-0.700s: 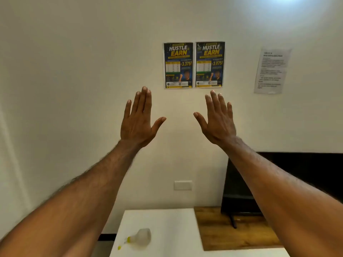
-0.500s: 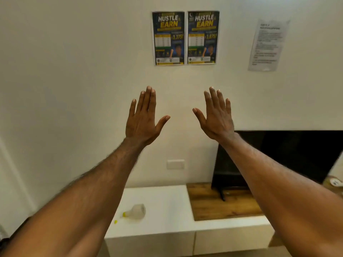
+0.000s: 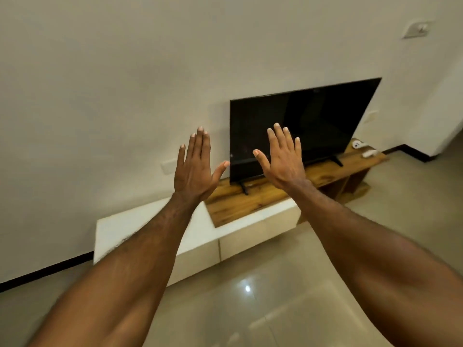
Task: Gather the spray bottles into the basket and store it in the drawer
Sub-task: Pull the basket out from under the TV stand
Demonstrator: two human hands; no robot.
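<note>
- The bare left hand and bare right hand are raised, fingers straight, holding nothing.
- Beyond, the low white drawer cabinet looks closed.
- No spray bottle or basket shows; gathering seems unstarted.

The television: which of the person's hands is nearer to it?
Right. The right hand is raised in front of the television screen; the left hand is raised off its left edge, before the wall.

Light: warm, dim, even.
Glare: lamp spot on floor.
Blur: soft throughout.
Edges: wide-angle bend, tilted.
</note>
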